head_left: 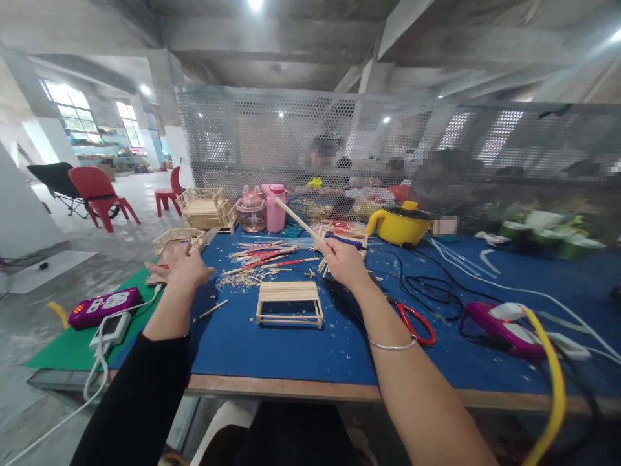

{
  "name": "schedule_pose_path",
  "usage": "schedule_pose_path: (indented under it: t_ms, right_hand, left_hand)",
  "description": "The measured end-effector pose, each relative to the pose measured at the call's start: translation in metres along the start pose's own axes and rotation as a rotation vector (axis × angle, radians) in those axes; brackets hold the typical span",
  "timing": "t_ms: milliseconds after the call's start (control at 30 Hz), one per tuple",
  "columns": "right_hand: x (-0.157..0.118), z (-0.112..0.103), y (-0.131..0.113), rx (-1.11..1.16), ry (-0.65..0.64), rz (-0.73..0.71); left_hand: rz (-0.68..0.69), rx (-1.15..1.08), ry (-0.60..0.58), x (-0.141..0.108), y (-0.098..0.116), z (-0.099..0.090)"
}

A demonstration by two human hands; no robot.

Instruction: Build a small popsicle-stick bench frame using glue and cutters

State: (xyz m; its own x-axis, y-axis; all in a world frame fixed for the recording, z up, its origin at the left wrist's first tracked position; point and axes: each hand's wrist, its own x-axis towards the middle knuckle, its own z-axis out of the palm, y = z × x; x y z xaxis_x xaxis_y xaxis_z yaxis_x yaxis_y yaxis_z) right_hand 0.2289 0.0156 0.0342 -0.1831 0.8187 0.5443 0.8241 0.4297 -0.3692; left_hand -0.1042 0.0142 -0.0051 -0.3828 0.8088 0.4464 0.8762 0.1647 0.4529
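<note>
My left hand (pixel 187 268) reaches to the table's left side, over a phone (pixel 172 255) with a cable plugged in, its fingers apart. Behind it sits a small wooden stick frame (pixel 167 238). My right hand (pixel 343 259) is closed on a light wooden stick (pixel 298 220) that points up and to the left. Just behind that hand lies a dark blue tool handle (pixel 359 244). Between my hands, nearer the front edge, stands a small bench-like stick model (pixel 290 303) with a slatted top. Loose sticks and red-and-white packets (pixel 272 254) lie behind it.
A yellow pot (pixel 400 223), pink bottle (pixel 275 207) and basket (pixel 251 213) stand at the back before a perforated screen (pixel 291 129). Red-handled scissors (pixel 420 323), black cables and purple power strips (pixel 507 330) lie right. Another strip (pixel 104 306) lies left. People are blurred beyond the screen.
</note>
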Motion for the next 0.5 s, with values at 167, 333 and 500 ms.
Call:
schedule_pose_path:
  t_ms: [167,333,500]
  right_hand:
    - [0.000,0.013,0.009,0.031,-0.229,-0.056]
    - [0.001,0.026,0.020,0.057,-0.348,-0.069]
    - [0.002,0.038,0.027,0.023,-0.390,-0.068]
  left_hand:
    - [0.076,-0.132,0.232,-0.011,0.037,0.005]
    - [0.487,-0.432,-0.092,-0.012,0.056,0.025]
    - [0.441,-0.393,-0.221,-0.014,0.052,0.041]
